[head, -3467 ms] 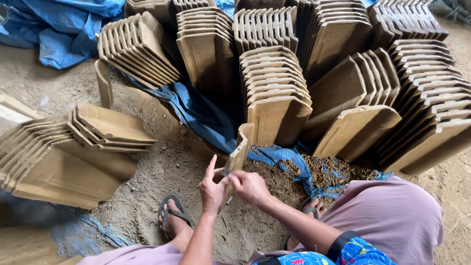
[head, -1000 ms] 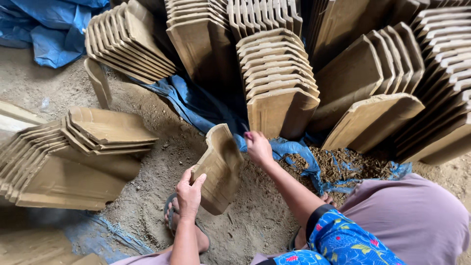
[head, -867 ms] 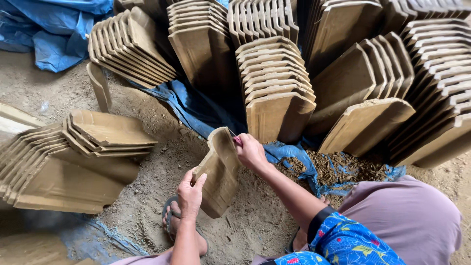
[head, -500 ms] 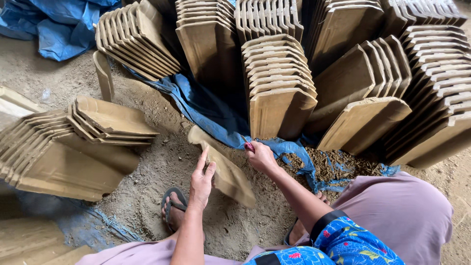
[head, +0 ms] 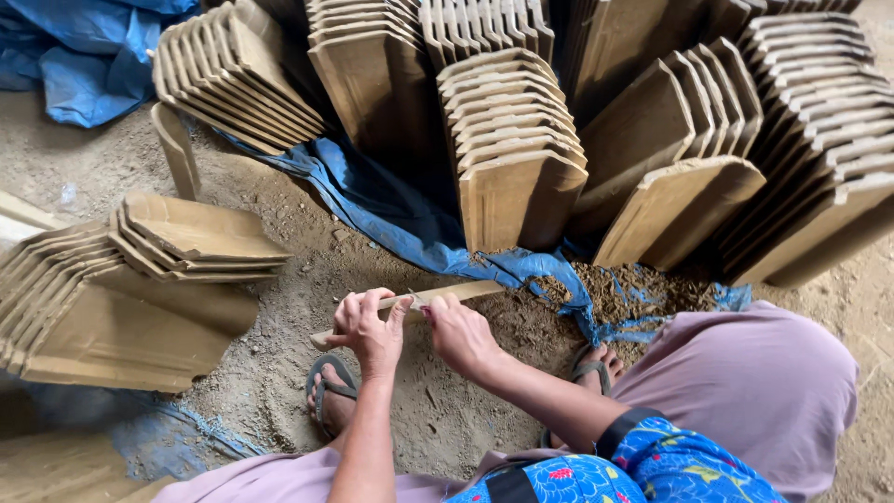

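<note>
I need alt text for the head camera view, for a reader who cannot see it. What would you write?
Seen from above, a squatting person's left hand and right hand hold a flat clay tile edge-on over sandy ground. Rows of similar tiles stand and lean ahead, partly on a blue tarp.

The person wears loose mauve-pink trousers [head: 745, 391], the cloth plain and softly creased over the knees. Above them shows a bright blue top [head: 652, 461] printed with small red, yellow and white flowers, its short sleeve edged with a black band [head: 619, 430]. Both forearms are bare below that. On the feet are dark flip-flop sandals [head: 326, 387] with thin straps between the toes, one by each knee.
</note>
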